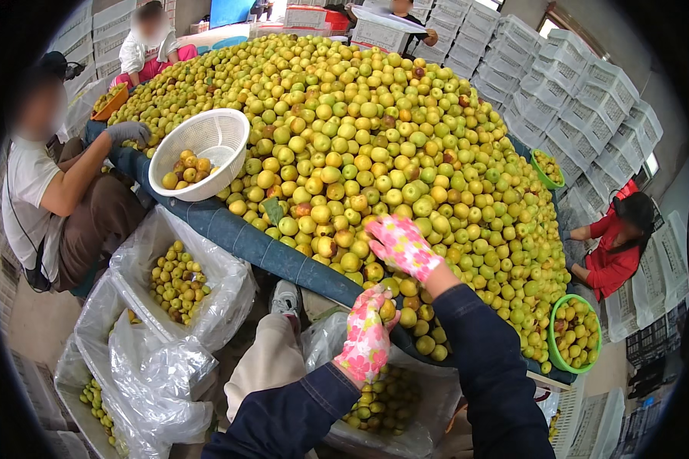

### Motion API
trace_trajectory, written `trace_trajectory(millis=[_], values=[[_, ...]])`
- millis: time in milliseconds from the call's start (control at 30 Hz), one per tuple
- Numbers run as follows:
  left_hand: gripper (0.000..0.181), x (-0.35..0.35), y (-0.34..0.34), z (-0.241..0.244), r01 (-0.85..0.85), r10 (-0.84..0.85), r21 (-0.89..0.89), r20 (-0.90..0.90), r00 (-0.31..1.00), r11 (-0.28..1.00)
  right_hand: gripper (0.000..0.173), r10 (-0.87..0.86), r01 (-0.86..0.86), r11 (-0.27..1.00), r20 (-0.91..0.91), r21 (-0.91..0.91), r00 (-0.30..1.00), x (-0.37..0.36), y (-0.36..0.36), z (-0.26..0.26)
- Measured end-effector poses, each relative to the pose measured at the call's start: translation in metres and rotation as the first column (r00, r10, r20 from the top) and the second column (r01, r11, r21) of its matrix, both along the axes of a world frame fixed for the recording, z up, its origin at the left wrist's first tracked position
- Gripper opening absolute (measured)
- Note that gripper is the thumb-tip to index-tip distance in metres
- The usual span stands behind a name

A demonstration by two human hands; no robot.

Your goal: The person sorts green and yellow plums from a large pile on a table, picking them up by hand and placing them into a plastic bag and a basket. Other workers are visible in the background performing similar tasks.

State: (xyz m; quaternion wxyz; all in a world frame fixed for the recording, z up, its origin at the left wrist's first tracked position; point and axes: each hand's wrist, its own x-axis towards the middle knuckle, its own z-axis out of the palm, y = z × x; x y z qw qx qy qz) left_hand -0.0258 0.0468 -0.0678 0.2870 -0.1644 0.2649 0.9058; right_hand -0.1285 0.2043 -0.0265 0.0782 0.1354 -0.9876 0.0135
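A big heap of yellow-green jujube-like fruits [344, 137] lies on a raised surface before me, bordered by a dark blue padded rim [270, 246]. My left hand [368, 330], in a pink flowered glove, holds at least one yellowish fruit [387, 310] above the rim, over a plastic-lined container. My right hand [405, 246], in a matching glove, reaches onto the near slope of the heap, palm down; whether its hidden fingertips grip a fruit cannot be told. Beneath my left hand, more fruits [382, 401] lie in the lined container.
A white plastic colander [238, 135] with some fruits rests on the heap's left edge. Plastic-lined crates [229, 298] stand at lower left. Green baskets [557, 356] sit at right. Several people work around the heap, one close at left [34, 189]. White crates [574, 103] are stacked behind.
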Motion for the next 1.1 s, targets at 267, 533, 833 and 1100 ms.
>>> trace_trajectory(millis=[267, 533, 833, 1100], values=[[0.029, 0.008, 0.001, -0.001, 0.069, -0.069, 0.003, 0.004, 0.998, 0.998, 0.012, -0.159, 0.159, 0.951, -0.019, 0.267, 0.987, 0.039, 0.027, 0.009], [0.032, 0.008, 0.002, -0.004, 0.083, -0.083, -0.016, 0.000, 0.997, 0.996, 0.047, -0.057, 0.040, 0.988, -0.110, -0.150, 0.992, 0.003, 0.013, -0.033], [0.028, 0.003, 0.001, -0.007, 0.084, -0.084, 0.007, 0.013, 0.996, 0.996, 0.041, -0.385, 0.371, 0.921, 0.119, 0.122, 0.915, -0.054, -0.020, -0.020], [0.030, -0.004, -0.007, -0.005, 0.094, -0.094, 0.002, -0.006, 0.996, 0.996, 0.049, -0.231, 0.233, 0.972, 0.275, 0.025, 0.933, -0.032, 0.003, -0.005]])
